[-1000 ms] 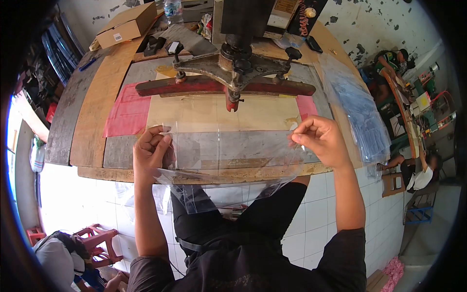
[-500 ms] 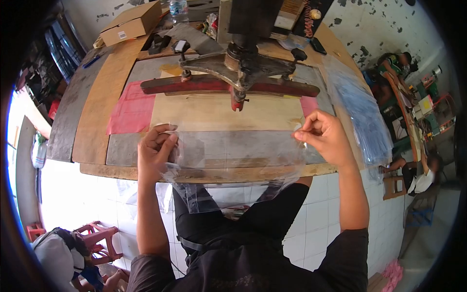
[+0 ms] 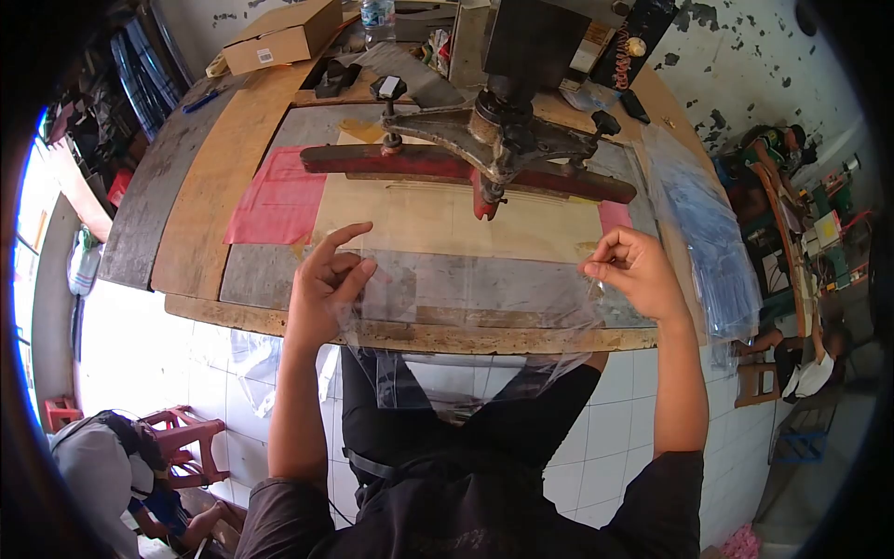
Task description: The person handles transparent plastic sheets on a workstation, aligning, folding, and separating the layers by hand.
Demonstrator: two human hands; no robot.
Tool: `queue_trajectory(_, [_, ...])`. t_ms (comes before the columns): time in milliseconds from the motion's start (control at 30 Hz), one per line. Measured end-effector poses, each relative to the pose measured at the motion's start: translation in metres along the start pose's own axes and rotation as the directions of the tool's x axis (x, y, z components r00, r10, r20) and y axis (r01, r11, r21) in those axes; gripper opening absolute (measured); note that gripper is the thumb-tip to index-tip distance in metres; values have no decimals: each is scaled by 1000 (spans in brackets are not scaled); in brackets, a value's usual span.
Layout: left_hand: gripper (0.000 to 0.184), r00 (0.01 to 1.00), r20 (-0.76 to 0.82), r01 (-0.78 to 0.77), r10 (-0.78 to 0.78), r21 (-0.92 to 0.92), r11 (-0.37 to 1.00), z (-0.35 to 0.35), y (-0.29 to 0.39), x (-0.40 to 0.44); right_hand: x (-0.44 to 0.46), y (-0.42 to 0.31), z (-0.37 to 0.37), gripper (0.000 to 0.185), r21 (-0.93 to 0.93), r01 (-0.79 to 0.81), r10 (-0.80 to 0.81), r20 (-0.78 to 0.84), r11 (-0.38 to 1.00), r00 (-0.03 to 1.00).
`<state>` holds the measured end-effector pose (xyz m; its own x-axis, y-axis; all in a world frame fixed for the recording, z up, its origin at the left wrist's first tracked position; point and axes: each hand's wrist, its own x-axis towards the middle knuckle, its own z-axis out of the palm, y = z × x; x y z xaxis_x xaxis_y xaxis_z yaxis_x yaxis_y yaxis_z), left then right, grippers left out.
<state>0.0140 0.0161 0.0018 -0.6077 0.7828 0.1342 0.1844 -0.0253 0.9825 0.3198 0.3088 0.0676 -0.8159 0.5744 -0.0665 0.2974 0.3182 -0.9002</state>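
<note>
A clear plastic sheet (image 3: 466, 321) stretches between my two hands and droops over the table's front edge above my lap. My left hand (image 3: 321, 289) grips its left side between thumb and bent fingers, with the index finger pointing out. At the opposite end, my right hand (image 3: 638, 272) pinches the sheet's corner between thumb and fingertips. Just beyond lies a pale yellow sheet (image 3: 410, 224) on the grey plate, flanked by pink material (image 3: 277, 197). Over it hangs a press head with a long red bar (image 3: 363, 159), apart from both hands.
A stack of clear bluish plastic sheets (image 3: 708, 247) lies along the table's right side. At the back stand a cardboard box (image 3: 284, 39), a water bottle (image 3: 378, 22) and a phone (image 3: 634, 106). Other people sit at lower left and far right, near a red stool (image 3: 191, 443).
My left index finger has straightened away from the sheet. The head view has turned, so the table and press appear farther right. Both hands still hold the plastic sheet.
</note>
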Motion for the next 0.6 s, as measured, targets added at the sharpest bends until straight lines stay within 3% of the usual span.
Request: queue_trajectory(600, [42,999,27,20,-19,-66,998,3,-3,1,0,-7,-6,14,33,4,-5,25,999,1000])
